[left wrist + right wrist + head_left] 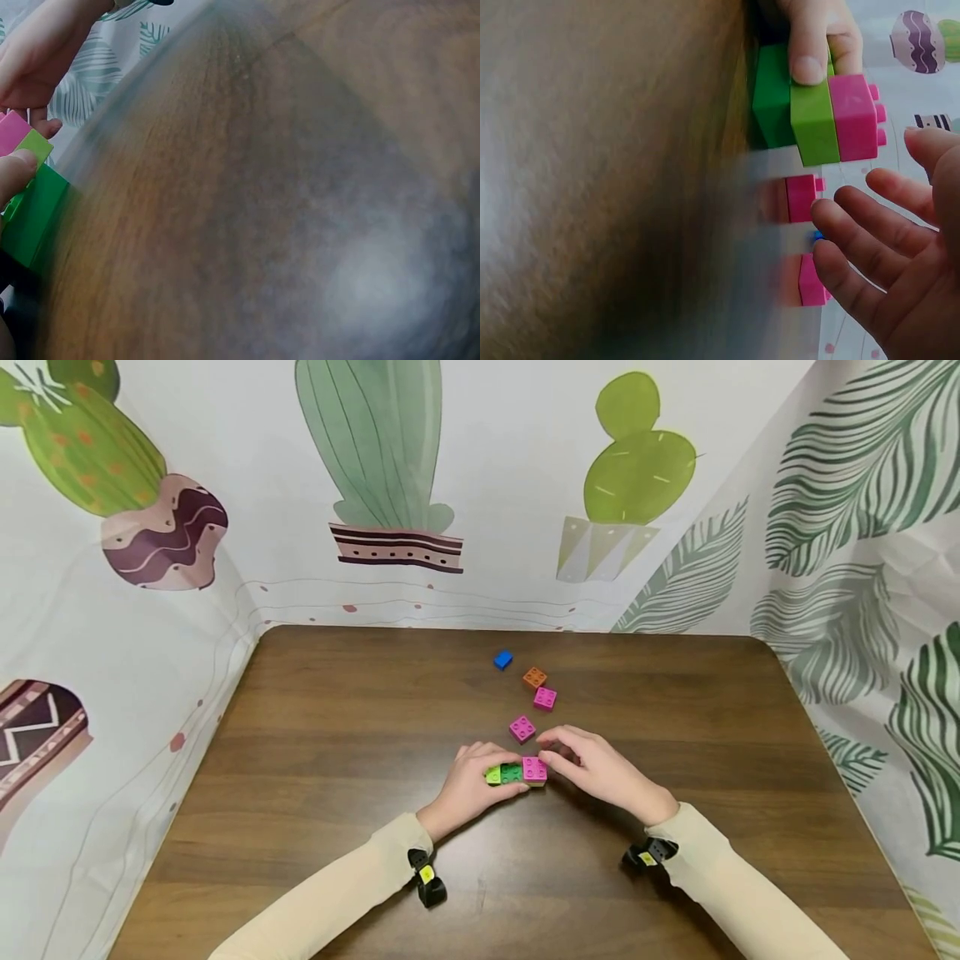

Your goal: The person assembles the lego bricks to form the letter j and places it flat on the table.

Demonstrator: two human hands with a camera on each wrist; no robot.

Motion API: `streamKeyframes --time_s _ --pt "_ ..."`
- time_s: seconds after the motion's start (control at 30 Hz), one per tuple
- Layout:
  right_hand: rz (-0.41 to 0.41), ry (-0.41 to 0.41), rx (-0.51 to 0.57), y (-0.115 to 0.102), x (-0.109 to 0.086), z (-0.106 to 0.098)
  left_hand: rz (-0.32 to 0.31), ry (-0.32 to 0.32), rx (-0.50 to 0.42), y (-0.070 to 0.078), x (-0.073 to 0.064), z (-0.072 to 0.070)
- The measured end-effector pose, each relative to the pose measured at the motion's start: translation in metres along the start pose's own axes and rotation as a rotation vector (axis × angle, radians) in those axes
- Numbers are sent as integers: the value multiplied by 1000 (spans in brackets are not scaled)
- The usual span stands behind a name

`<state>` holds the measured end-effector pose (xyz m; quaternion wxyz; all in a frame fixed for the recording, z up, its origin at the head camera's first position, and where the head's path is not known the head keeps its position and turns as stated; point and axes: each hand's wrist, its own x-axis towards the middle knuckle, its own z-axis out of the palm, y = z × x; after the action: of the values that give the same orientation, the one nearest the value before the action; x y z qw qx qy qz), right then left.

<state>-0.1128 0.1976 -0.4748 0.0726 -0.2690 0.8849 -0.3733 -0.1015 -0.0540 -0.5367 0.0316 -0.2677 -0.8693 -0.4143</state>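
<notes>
A small stack of toy building blocks sits on the table in front of the person. In the right wrist view it shows a green block at the bottom, a lime block above it and a pink block on top. The left hand grips this stack from the left, its thumb pressing the lime block's side. Beside the pink block, the right hand has its fingers spread and loosely bent, holding nothing. From above, lime studs and green studs show between the left thumb and fingers.
Beyond the hands lie two loose pink blocks, one nearer and one farther. An orange block and a blue block are farther back. The brown table meets a cactus-printed cloth behind.
</notes>
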Motion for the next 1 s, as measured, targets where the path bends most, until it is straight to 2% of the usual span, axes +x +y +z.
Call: streamKeyframes --time_s 0.47,0.73,1.0 --pt "4 58 -67 11 8 -6 -10 -2 -9 -1 0 2" --pt "-32 119 -97 23 16 -5 -9 -2 -1 -1 -1 1" --pt "-2 147 -126 29 25 -7 -23 -20 -1 0 -1 0"
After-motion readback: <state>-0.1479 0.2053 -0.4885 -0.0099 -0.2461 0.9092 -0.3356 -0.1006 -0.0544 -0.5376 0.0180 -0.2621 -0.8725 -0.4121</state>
